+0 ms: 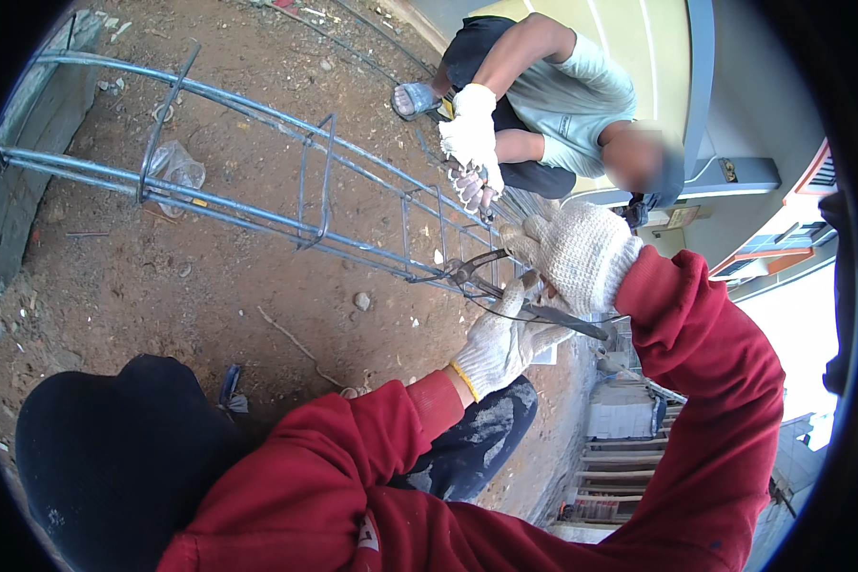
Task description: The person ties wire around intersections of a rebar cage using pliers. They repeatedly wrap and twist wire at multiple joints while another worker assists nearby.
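A pair of dark metal pincers has its jaws at the lower bars of a long rebar cage. My right hand, in a white knit glove, is closed around the upper handle. My left hand, gloved alike, comes from below with its thumb across the lower handle, which sticks out past the fingers. Some of its fingers are hidden behind the handle. Thin dark wire curves beside both hands. Square stirrups stand around the long bars.
Across the cage a co-worker crouches, gloved hands close to the bars. The cage's far-left end is by a rough concrete block. A clear plastic bag, a stone and a stick lie on the dirt.
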Demonstrator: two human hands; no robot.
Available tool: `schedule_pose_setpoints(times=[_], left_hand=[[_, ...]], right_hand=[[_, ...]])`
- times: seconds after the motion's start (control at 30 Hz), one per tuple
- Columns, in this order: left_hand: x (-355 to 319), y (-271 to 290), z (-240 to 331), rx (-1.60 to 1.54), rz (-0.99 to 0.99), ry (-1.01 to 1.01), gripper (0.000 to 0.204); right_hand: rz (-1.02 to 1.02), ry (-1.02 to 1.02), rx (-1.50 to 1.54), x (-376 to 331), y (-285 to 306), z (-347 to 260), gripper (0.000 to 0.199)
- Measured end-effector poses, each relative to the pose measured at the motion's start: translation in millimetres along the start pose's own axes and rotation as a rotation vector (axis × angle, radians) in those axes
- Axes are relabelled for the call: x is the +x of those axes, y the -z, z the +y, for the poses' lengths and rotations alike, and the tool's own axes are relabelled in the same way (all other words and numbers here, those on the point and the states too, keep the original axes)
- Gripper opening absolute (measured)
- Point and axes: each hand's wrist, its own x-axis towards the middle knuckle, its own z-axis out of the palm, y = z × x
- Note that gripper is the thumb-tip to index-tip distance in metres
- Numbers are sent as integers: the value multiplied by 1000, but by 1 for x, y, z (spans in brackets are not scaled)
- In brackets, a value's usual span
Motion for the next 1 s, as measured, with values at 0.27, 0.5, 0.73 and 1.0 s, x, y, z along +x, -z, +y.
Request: schedule_pose_setpoints(times=[0.27, 0.5, 0.73, 1.0], left_hand=[[-2, 14, 12, 175, 34, 48, 45], [5, 14, 12, 175, 220, 94, 39], [2, 21, 10, 247, 158, 39, 40], [16, 67, 11, 1160, -361, -472, 39]], right_hand=[[-324, -199, -16, -5, 4, -13, 64], [-15, -198, 29, -14, 0, -43, 58], [7, -187, -113, -22, -3, -52, 59], [37, -234, -69, -24, -9, -65, 52]])
